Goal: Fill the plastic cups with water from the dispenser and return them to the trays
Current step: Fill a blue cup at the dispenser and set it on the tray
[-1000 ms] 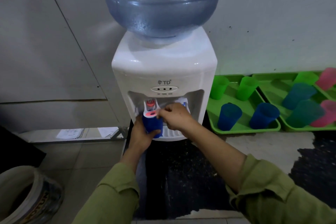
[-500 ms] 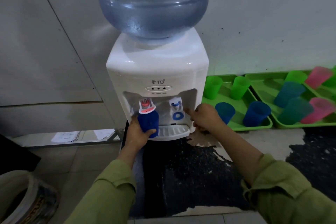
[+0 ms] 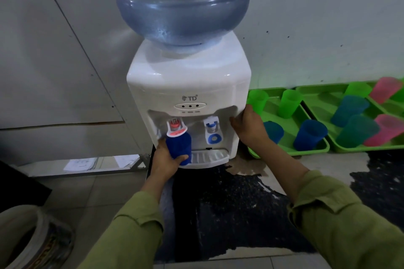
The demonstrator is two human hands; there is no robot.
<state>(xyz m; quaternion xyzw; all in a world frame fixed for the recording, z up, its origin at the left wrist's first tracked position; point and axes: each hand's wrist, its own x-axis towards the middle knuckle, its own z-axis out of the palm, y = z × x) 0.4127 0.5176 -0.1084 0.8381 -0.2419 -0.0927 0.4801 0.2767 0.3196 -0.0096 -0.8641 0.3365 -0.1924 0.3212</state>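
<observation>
A big blue water bottle (image 3: 181,4) sits upturned on the white dispenser (image 3: 188,81). To its right, a green tray (image 3: 306,152) and a second tray (image 3: 371,148) hold green, blue and pink cups (image 3: 310,135). The right grip (image 3: 247,125) lies loose against the dispenser's right front corner, holding nothing. The left grip (image 3: 166,161) wraps a blue cup (image 3: 178,146), just under the red tap (image 3: 175,129).
</observation>
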